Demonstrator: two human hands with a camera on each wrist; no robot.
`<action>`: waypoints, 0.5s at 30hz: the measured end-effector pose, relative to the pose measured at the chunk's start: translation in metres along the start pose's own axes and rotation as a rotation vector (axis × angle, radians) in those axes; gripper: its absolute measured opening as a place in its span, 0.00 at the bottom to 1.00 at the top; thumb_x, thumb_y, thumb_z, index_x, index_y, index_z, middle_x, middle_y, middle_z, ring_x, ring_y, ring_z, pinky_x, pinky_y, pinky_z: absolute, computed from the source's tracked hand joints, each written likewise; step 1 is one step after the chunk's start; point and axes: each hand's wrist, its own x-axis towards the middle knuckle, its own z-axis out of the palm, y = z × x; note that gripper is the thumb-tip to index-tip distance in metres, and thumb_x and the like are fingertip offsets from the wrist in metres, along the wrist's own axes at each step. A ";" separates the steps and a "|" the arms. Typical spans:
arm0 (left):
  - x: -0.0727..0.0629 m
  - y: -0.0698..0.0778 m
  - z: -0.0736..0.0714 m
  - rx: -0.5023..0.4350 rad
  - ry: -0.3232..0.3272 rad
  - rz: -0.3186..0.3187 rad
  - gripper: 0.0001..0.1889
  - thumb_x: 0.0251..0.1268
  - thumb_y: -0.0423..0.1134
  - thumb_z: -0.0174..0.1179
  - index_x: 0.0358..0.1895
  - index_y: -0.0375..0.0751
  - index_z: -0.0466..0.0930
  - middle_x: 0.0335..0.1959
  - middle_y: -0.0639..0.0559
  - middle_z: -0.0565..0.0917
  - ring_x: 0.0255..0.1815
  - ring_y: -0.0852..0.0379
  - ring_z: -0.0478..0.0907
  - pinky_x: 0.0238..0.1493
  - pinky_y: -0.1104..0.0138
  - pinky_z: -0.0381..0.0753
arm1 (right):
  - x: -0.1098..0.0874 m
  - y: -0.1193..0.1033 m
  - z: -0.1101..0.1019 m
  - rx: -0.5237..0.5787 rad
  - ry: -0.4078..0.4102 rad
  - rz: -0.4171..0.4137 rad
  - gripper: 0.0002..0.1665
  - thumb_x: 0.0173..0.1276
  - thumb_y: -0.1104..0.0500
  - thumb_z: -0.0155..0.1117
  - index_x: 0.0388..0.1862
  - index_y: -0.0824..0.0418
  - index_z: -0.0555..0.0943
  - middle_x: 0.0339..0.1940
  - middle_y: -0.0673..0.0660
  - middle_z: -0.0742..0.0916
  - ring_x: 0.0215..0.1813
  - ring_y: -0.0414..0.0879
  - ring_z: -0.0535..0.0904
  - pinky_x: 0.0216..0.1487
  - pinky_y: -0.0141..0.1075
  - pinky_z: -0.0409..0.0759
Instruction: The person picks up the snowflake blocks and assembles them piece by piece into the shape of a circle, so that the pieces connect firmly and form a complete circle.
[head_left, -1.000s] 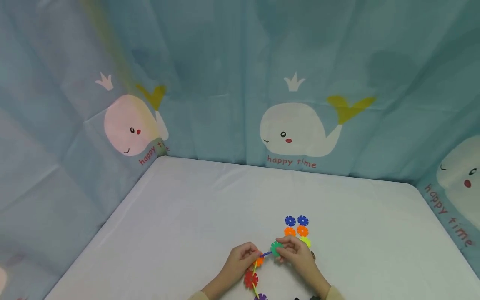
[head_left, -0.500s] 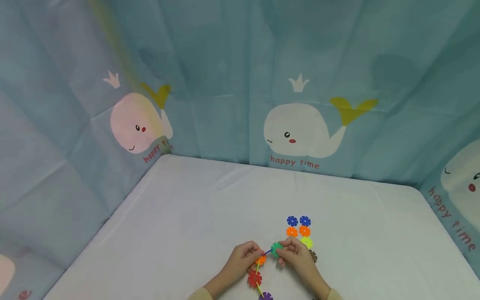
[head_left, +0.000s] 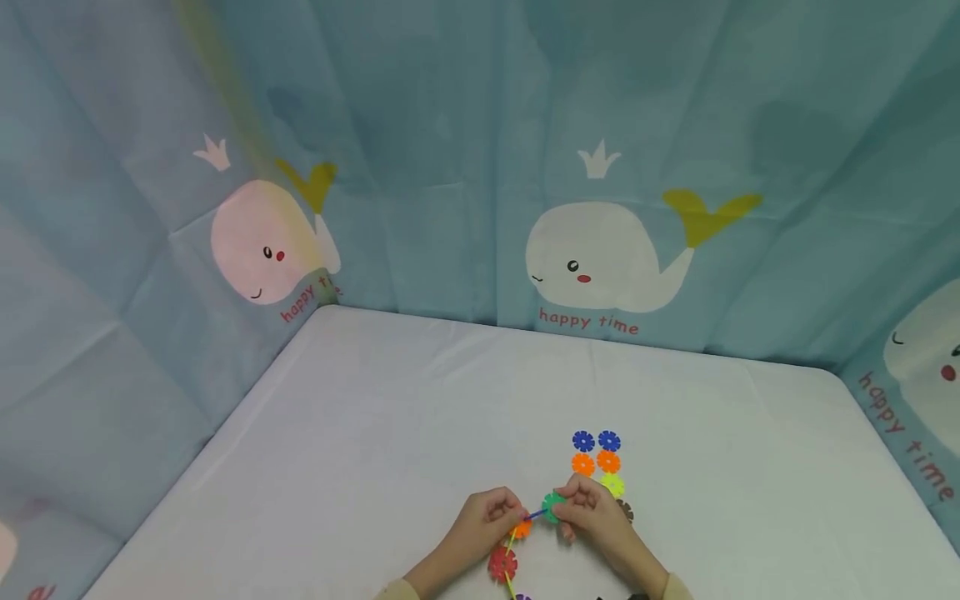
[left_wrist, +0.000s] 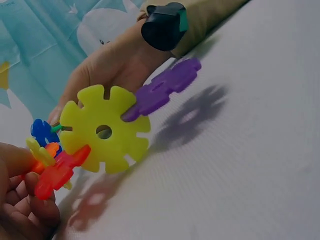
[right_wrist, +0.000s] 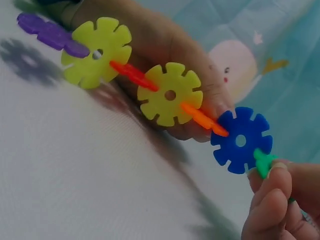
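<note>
A chain of slotted plastic snowflake discs hangs between the two hands. In the right wrist view it runs from a purple disc through a yellow disc, a red disc, a second yellow disc and an orange disc to a blue disc. My left hand pinches the chain at the orange disc, fingertips close to the blue one. My right hand pinches a green disc, whose edge sits at a slot of the blue disc. The purple end hangs just over the table.
Loose discs lie flat beyond my right hand on the white table: two blue discs, two orange discs, a yellow-green disc and a partly hidden brown disc. A blue whale-print curtain stands around the table.
The head view shifts slightly. Both hands keep their grips and sit a little lower in the picture; the green and blue discs stay together between them.
</note>
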 end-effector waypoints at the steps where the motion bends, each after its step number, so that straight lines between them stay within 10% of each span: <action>1: 0.000 0.000 0.000 -0.002 -0.001 -0.005 0.07 0.61 0.28 0.54 0.28 0.27 0.74 0.13 0.46 0.71 0.12 0.70 0.59 0.14 0.79 0.59 | 0.000 0.000 0.000 -0.002 -0.015 -0.008 0.09 0.61 0.68 0.58 0.35 0.71 0.68 0.20 0.54 0.78 0.19 0.40 0.71 0.24 0.28 0.72; 15: 0.002 -0.002 0.002 -0.106 0.021 -0.091 0.05 0.62 0.30 0.53 0.33 0.29 0.72 0.13 0.53 0.69 0.09 0.66 0.62 0.11 0.78 0.63 | 0.001 0.001 0.003 -0.060 0.053 -0.059 0.21 0.60 0.67 0.59 0.50 0.79 0.69 0.29 0.60 0.79 0.25 0.41 0.75 0.31 0.32 0.76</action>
